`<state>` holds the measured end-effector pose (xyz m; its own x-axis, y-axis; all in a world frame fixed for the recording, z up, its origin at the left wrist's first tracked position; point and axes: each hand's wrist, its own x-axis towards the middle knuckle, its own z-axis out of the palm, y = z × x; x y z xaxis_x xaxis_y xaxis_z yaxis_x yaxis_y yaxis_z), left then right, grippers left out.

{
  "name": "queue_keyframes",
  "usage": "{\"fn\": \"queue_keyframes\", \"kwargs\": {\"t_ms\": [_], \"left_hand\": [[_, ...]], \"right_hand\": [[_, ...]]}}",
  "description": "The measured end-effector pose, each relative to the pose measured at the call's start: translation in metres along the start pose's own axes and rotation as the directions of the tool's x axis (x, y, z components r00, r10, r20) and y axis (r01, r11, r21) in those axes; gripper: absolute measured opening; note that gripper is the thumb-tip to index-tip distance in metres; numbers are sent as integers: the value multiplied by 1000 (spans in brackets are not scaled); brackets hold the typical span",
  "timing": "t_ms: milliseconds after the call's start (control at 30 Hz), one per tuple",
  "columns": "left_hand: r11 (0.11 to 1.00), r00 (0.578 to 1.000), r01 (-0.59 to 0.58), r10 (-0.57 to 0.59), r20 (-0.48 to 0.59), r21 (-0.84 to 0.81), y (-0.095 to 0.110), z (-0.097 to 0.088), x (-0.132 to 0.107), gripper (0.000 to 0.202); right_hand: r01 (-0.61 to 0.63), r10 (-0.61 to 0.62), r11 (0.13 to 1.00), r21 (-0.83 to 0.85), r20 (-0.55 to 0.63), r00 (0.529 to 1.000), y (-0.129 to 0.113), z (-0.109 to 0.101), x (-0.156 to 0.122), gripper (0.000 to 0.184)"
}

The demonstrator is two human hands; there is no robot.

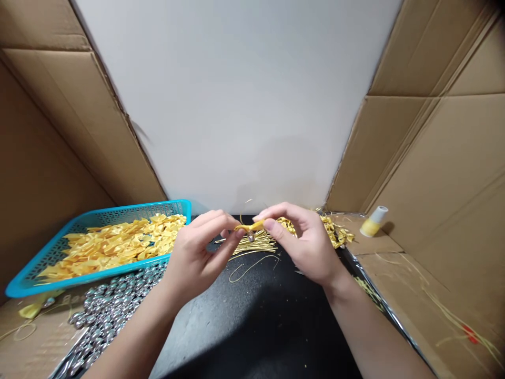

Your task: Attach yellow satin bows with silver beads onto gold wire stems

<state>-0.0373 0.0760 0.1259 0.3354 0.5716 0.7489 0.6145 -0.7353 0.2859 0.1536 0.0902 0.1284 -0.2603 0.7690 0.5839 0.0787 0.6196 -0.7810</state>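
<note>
Between both hands, above the black work surface (252, 310), a small yellow ribbon bow (256, 226) is stretched level. My left hand (205, 245) pinches its left end between thumb and fingers. The right end is pinched by my right hand (303, 239). A small silver bell (251, 237) hangs at the bow's middle. A thin gold cord loop (241, 210) sticks up behind the bow. Beneath and behind the hands lies a bundle of gold cords (256, 245), with one curved loose cord (244, 273) in front of it.
At the left, a blue plastic basket (90, 275) holds many yellow bows (122, 242). Silver bells (118, 300) are heaped in front of it. Behind my right hand is a pile of gold bows (335, 231). A thread spool (374, 221) stands right. Cardboard walls (445, 158) flank the surface.
</note>
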Motion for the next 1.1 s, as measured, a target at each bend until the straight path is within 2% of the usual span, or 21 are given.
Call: {"fn": "queue_keyframes", "kwargs": {"t_ms": [67,133,200,267,333,400,433,500,533,600,700,800,900,1100], "left_hand": [[991,995,-100,97,37,83,-7,0,0,7],[971,984,-175,166,68,164,-13,2,1,6],[966,985,-171,164,52,196,-17,5,0,8],[994,999,-39,37,19,105,-17,9,-1,10],[976,983,175,-165,84,-133,-14,12,-1,18],[857,927,369,-311,211,-360,-11,15,-1,21],[794,902,428,-351,251,-431,-9,17,0,19],[727,885,464,-405,229,-506,-7,20,1,14],[733,891,447,-417,181,-513,-6,20,1,12],[803,919,364,-393,40,-472,-5,20,0,10],[937,957,182,-238,-165,-297,-4,17,-2,8],[986,952,50,-96,-291,-161,-1,13,-5,13],[994,944,14,-48,-327,-107,0,11,-6,15],[995,969,77,-91,-230,-70,7,8,-5,9]], "right_hand": [[-49,47,991,123,20,999,2,-2,1,10],[-70,72,984,162,-5,997,5,-2,3,10],[-44,49,987,153,-33,998,7,-1,4,7],[-5,9,989,149,-25,1000,9,0,5,8],[29,-30,988,153,4,1000,10,0,5,10],[56,-63,987,151,47,997,12,-1,6,13],[67,-78,987,147,69,995,12,-1,6,14],[87,-100,989,122,104,990,13,-3,6,16],[100,-111,990,100,106,988,13,-4,6,17],[123,-126,992,39,96,987,12,-8,6,17],[177,-172,983,-48,82,982,8,-14,5,22],[255,-248,959,-120,75,966,3,-19,4,23],[296,-290,940,-171,60,955,0,-20,3,22],[222,-218,970,-103,52,975,-3,-13,-1,21]]}}
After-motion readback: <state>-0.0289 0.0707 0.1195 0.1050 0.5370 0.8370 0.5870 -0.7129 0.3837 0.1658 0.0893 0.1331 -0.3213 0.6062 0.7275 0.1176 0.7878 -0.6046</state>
